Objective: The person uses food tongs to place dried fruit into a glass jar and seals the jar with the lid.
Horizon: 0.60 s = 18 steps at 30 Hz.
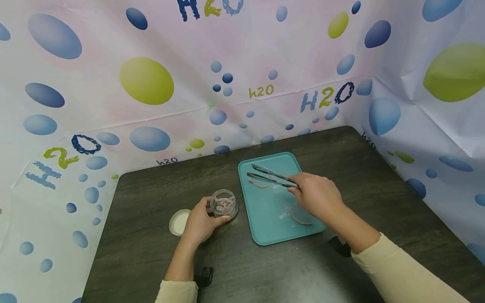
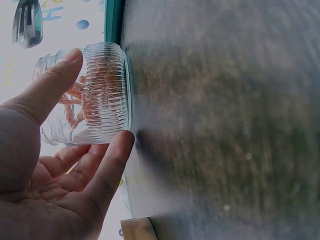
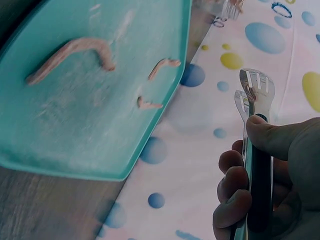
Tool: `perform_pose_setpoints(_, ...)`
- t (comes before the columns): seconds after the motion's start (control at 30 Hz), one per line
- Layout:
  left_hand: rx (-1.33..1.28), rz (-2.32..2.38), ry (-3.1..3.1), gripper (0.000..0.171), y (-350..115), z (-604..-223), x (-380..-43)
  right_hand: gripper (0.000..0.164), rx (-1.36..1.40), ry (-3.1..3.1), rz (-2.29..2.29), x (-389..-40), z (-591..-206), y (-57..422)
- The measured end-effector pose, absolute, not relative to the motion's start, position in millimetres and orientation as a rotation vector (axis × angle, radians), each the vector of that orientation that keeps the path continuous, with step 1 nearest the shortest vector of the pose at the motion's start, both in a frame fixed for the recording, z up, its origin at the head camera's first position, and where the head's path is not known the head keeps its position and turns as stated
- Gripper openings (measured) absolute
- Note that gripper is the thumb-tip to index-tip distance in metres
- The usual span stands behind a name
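A ribbed glass jar (image 1: 223, 204) with pinkish, whitish-coated worm-like strips inside stands upright on the table. My left hand (image 1: 201, 219) holds it from the left side, thumb and fingers at opposite sides of the glass (image 2: 102, 95). My right hand (image 1: 316, 194) grips metal tongs (image 1: 270, 174) above a turquoise tray (image 1: 265, 235). The tongs' slotted tips (image 3: 257, 87) are apart, and nothing shows between them. On the tray lie a long curved strip (image 3: 75, 52) and two shorter pieces, one bent (image 3: 164, 66) and one small (image 3: 149, 104).
A round lid (image 1: 179, 223) lies on the dark wooden table (image 1: 151, 248) left of the jar, partly behind my left hand. Whitish powder smears (image 1: 286, 213) mark the tray. A patterned sheet (image 1: 197, 105) hangs right behind the table's back edge.
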State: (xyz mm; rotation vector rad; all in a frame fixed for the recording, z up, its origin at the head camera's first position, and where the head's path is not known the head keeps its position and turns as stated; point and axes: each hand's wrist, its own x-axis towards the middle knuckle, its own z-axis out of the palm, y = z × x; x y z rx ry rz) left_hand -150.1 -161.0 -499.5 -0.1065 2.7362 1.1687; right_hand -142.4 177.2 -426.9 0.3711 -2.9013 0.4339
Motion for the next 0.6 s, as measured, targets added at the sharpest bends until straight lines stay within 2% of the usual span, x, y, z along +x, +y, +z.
perform_pose_setpoints(0.6,-0.104,1.163,2.741,0.083,-160.2,-498.4,-149.3,0.039,0.218,-2.995,0.440,-148.1,-439.8,195.1)
